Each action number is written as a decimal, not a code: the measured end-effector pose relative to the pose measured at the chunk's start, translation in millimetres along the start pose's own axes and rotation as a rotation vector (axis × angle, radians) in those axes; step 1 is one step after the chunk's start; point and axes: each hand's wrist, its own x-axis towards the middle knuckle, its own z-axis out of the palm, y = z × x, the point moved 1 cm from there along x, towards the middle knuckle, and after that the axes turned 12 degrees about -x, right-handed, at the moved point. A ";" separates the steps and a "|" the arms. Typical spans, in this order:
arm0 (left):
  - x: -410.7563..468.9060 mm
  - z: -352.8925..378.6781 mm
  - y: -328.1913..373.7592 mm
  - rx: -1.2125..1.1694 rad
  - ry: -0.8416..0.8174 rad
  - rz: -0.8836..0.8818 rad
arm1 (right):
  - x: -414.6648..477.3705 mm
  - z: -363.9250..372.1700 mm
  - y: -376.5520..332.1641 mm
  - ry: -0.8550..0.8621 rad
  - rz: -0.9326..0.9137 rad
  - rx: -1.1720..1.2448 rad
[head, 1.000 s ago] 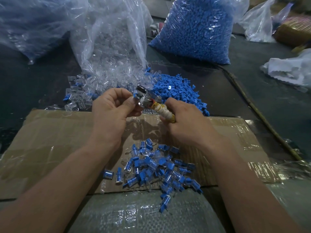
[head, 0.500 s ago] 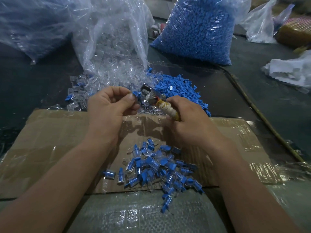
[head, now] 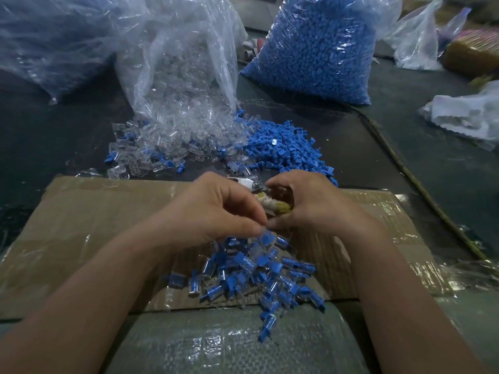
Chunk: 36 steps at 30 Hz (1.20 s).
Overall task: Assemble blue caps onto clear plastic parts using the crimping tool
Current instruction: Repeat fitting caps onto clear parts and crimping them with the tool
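Blue caps (head: 286,149) and clear parts (head: 183,141) heaped behind a worker's hands

Head view: the left hand (head: 216,211) pinches one capped piece (head: 267,237) just above the finished pile (head: 256,273) on taped cardboard (head: 94,211). The right hand (head: 310,203), touching the left, is curled tight round the crimping tool (head: 256,186), its wrapped handle (head: 280,209) in the palm. Loose stock lies farther back.

Left hand (head: 216,211) pinches fingertips together, touching the right hand (head: 310,203), curled tight
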 end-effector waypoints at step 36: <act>16.2 -31.0 -22.1 0.799 0.683 0.087 | 27.5 12.6 -4.9 0.227 -0.041 0.015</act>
